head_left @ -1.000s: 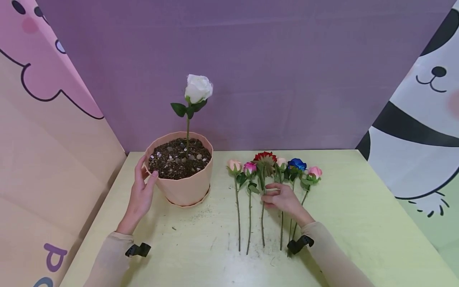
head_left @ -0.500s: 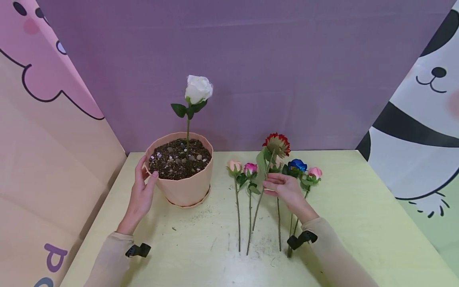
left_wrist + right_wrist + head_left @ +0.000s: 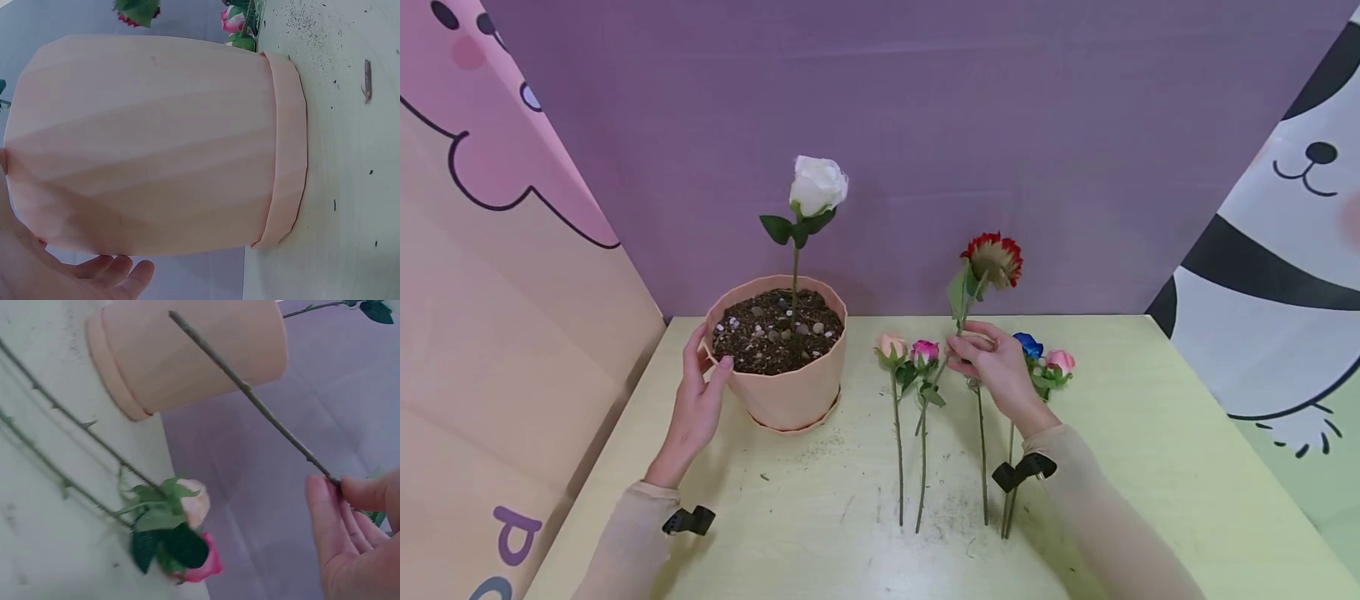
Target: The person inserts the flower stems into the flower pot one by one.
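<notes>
My left hand [image 3: 697, 408] holds the left side of a peach flowerpot [image 3: 790, 398], its thumb near the rim; in the left wrist view the fingers [image 3: 134, 278] lie along the wall. A white rose [image 3: 817, 187] stands upright in the pot's dark, pebbled soil [image 3: 760, 342]. My right hand [image 3: 1000, 367] pinches the stem [image 3: 250, 394] of a red flower [image 3: 992, 260] between thumb and fingers. The bloom is raised, facing away, and the stem slants down to the left over the magenta rose [image 3: 924, 352].
A peach rose [image 3: 891, 348] lies left of the magenta one. Right of them lie a stem [image 3: 983, 467] whose bloom is hidden by my hand, a blue rose [image 3: 1028, 345] and a pink rose [image 3: 1060, 362]. Soil crumbs dot the pale table [image 3: 820, 517]. A purple backdrop [image 3: 1075, 167] stands behind.
My right hand has lifted the red flower from the table, moving up and away from me with it tilted. My left hand has stayed on the flowerpot.
</notes>
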A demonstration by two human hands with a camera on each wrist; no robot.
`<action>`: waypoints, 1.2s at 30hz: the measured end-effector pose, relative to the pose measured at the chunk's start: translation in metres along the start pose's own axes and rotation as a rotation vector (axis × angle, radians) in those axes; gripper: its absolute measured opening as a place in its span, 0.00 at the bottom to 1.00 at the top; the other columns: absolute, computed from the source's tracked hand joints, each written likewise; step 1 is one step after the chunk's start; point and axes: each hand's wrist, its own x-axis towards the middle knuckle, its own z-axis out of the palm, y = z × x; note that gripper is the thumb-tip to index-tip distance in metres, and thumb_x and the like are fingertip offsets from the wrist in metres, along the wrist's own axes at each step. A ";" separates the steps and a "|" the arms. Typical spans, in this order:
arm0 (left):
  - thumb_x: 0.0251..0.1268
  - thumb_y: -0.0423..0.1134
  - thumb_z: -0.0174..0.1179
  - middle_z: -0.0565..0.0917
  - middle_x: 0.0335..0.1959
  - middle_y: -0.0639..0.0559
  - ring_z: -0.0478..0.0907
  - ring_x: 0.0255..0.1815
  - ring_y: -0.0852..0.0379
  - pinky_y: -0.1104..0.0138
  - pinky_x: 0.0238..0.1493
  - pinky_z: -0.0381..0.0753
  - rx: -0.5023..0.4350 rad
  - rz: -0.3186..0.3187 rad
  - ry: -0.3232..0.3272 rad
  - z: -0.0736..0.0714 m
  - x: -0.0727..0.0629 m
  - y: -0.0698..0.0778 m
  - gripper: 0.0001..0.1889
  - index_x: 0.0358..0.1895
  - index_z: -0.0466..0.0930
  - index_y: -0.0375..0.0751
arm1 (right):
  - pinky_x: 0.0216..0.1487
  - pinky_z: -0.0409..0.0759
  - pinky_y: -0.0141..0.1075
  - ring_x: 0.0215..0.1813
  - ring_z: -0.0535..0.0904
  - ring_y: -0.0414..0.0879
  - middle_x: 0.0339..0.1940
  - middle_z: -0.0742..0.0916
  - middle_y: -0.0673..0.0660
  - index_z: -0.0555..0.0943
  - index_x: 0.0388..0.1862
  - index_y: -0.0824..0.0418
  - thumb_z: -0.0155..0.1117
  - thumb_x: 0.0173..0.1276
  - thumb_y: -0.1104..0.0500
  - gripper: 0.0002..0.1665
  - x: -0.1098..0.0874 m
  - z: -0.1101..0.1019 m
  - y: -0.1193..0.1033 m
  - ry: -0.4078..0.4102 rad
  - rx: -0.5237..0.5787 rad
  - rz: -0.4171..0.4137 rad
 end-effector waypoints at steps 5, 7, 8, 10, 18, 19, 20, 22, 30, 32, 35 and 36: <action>0.88 0.51 0.44 0.57 0.84 0.30 0.60 0.82 0.32 0.36 0.79 0.61 0.002 -0.004 0.006 -0.001 0.002 -0.001 0.37 0.89 0.37 0.56 | 0.49 0.89 0.34 0.45 0.91 0.37 0.43 0.92 0.45 0.69 0.76 0.68 0.66 0.78 0.63 0.32 0.014 0.010 -0.019 0.036 0.064 -0.076; 0.88 0.51 0.44 0.57 0.84 0.30 0.59 0.83 0.33 0.36 0.79 0.60 0.002 -0.004 0.013 -0.001 0.004 -0.001 0.37 0.89 0.37 0.56 | 0.49 0.89 0.34 0.46 0.91 0.39 0.45 0.91 0.46 0.70 0.75 0.69 0.67 0.77 0.63 0.32 0.020 0.016 -0.028 0.054 0.089 -0.113; 0.88 0.51 0.44 0.57 0.84 0.30 0.59 0.83 0.33 0.36 0.80 0.60 0.004 -0.002 0.017 -0.001 0.005 -0.001 0.37 0.89 0.37 0.56 | 0.48 0.89 0.35 0.47 0.91 0.40 0.45 0.91 0.47 0.71 0.74 0.70 0.68 0.77 0.63 0.31 0.023 0.020 -0.033 0.063 0.099 -0.134; 0.88 0.52 0.44 0.57 0.85 0.32 0.59 0.83 0.33 0.36 0.80 0.60 0.002 0.000 0.026 -0.001 0.006 -0.001 0.37 0.89 0.38 0.56 | 0.48 0.90 0.35 0.48 0.91 0.43 0.45 0.90 0.50 0.72 0.71 0.71 0.69 0.76 0.62 0.29 0.027 0.027 -0.042 0.089 0.110 -0.169; 0.88 0.50 0.46 0.52 0.88 0.40 0.56 0.85 0.33 0.37 0.81 0.58 -0.002 0.011 0.042 -0.002 0.004 -0.003 0.36 0.89 0.41 0.57 | 0.47 0.90 0.35 0.45 0.89 0.43 0.44 0.89 0.51 0.81 0.62 0.65 0.70 0.76 0.61 0.19 0.036 0.056 -0.074 0.131 0.174 -0.286; 0.88 0.50 0.46 0.52 0.88 0.40 0.56 0.85 0.33 0.37 0.81 0.59 -0.005 0.010 0.041 -0.002 0.004 -0.003 0.36 0.89 0.41 0.58 | 0.47 0.90 0.36 0.45 0.89 0.43 0.44 0.89 0.51 0.82 0.60 0.64 0.70 0.76 0.61 0.17 0.038 0.059 -0.077 0.126 0.192 -0.306; 0.87 0.50 0.46 0.52 0.88 0.40 0.56 0.84 0.33 0.37 0.81 0.59 -0.008 0.009 0.040 -0.002 0.004 -0.003 0.36 0.89 0.41 0.58 | 0.47 0.90 0.36 0.46 0.89 0.44 0.44 0.90 0.51 0.82 0.58 0.62 0.70 0.75 0.62 0.15 0.039 0.063 -0.081 0.119 0.210 -0.325; 0.87 0.49 0.47 0.54 0.87 0.38 0.57 0.84 0.33 0.37 0.80 0.60 -0.012 0.011 0.039 -0.002 0.004 -0.004 0.36 0.89 0.42 0.58 | 0.47 0.90 0.37 0.47 0.89 0.46 0.45 0.90 0.52 0.83 0.55 0.60 0.70 0.75 0.63 0.12 0.043 0.070 -0.087 0.111 0.228 -0.362; 0.87 0.49 0.48 0.55 0.86 0.37 0.58 0.83 0.32 0.35 0.78 0.62 -0.002 0.000 0.033 -0.003 0.006 -0.004 0.35 0.89 0.44 0.63 | 0.46 0.90 0.36 0.42 0.90 0.42 0.39 0.91 0.50 0.83 0.56 0.67 0.69 0.74 0.68 0.13 0.059 0.108 -0.109 0.086 0.244 -0.421; 0.88 0.49 0.47 0.55 0.86 0.35 0.58 0.83 0.31 0.35 0.77 0.62 -0.008 0.001 0.033 -0.003 0.006 -0.004 0.35 0.89 0.43 0.63 | 0.46 0.90 0.36 0.41 0.90 0.42 0.37 0.90 0.48 0.83 0.58 0.70 0.69 0.74 0.69 0.15 0.063 0.119 -0.111 0.094 0.218 -0.421; 0.88 0.49 0.47 0.55 0.86 0.35 0.58 0.83 0.31 0.36 0.77 0.62 -0.015 -0.005 0.030 -0.002 0.005 -0.004 0.35 0.89 0.43 0.64 | 0.43 0.90 0.35 0.39 0.89 0.40 0.36 0.90 0.48 0.83 0.58 0.74 0.69 0.73 0.70 0.17 0.070 0.132 -0.111 0.098 0.190 -0.445; 0.88 0.49 0.47 0.55 0.86 0.35 0.58 0.83 0.31 0.36 0.77 0.62 -0.016 -0.009 0.029 -0.002 0.005 -0.004 0.35 0.89 0.43 0.64 | 0.43 0.90 0.34 0.38 0.89 0.39 0.37 0.90 0.50 0.83 0.58 0.76 0.69 0.73 0.70 0.17 0.072 0.136 -0.111 0.098 0.176 -0.460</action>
